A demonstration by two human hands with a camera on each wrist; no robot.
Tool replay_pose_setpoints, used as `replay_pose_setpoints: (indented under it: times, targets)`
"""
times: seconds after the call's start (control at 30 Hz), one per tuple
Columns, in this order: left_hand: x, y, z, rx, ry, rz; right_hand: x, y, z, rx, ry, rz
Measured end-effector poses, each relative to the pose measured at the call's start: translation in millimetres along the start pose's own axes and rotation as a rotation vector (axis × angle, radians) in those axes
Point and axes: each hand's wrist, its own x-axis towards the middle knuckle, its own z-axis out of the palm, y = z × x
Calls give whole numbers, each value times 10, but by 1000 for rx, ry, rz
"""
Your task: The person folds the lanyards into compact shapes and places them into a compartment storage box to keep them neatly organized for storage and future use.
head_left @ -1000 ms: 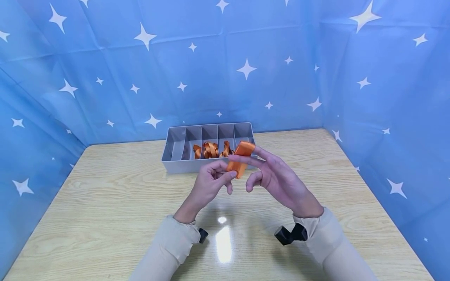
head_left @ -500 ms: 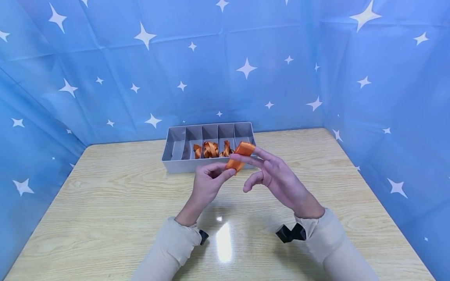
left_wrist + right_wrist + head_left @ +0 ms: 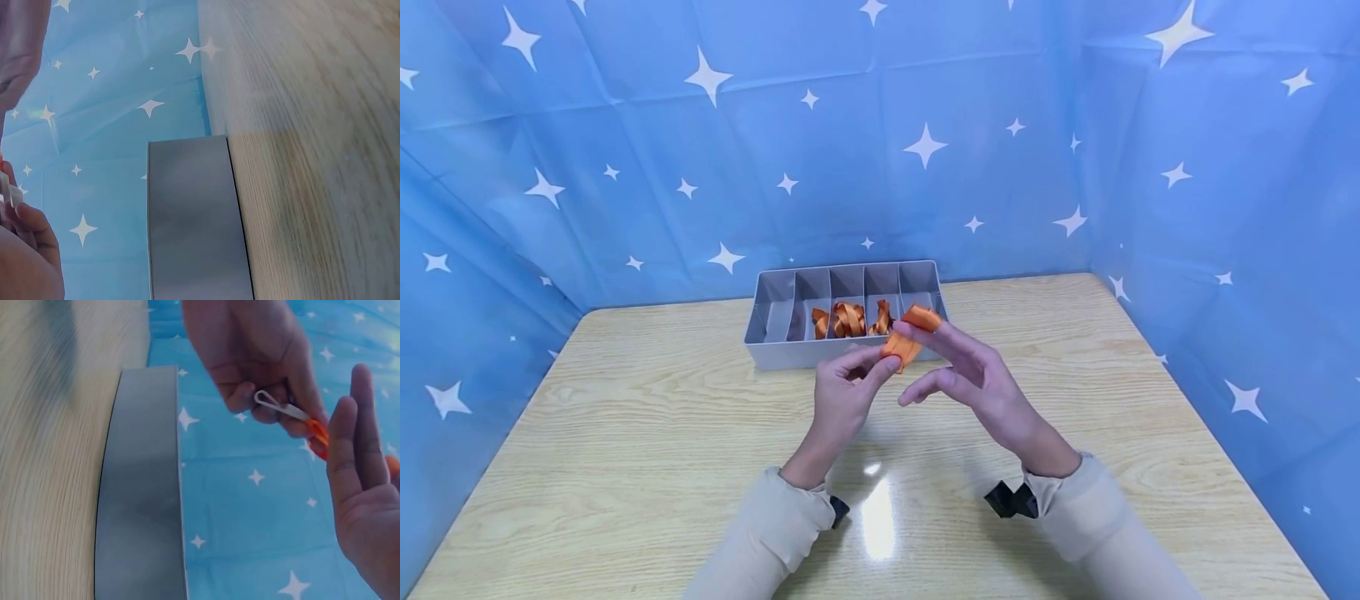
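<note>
A strip of orange ribbon is held in front of the grey tray in the head view. My left hand pinches its lower end between thumb and fingers. My right hand has its fingers stretched out, and the ribbon runs behind them, its upper part showing above. In the right wrist view, a thin white loop sticks out of my left hand beside the orange ribbon; whether the two are joined is hidden by the fingers. A sliver of my left hand shows at the edge of the left wrist view.
A grey tray with several compartments stands at the back of the wooden table. Orange ribbon pieces lie in its middle compartments. A blue curtain with white stars hangs behind and at both sides.
My right fingers have come together and moved slightly left along the ribbon, the thumb reaching further left. My left hand keeps its pinch and has shifted slightly up.
</note>
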Motion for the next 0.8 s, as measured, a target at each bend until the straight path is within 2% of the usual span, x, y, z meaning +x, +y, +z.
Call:
replay_pose_setpoints:
  times: [0.13, 0.33, 0.5, 0.67, 0.8]
  targets:
    - [3, 9, 15, 10, 35, 22, 5, 40, 8, -61, -10, -17]
    - [8, 37, 29, 0, 68, -7, 0, 103, 34, -348, 31, -8]
    - [26, 72, 32, -18, 66, -91, -5, 191, 44, -552, 30, -48]
    - [52, 121, 20, -13, 24, -188, -23, 255, 33, -784, 25, -119]
    - [59, 140, 3, -52, -5, -262, -48, 278, 20, -973, 33, -149]
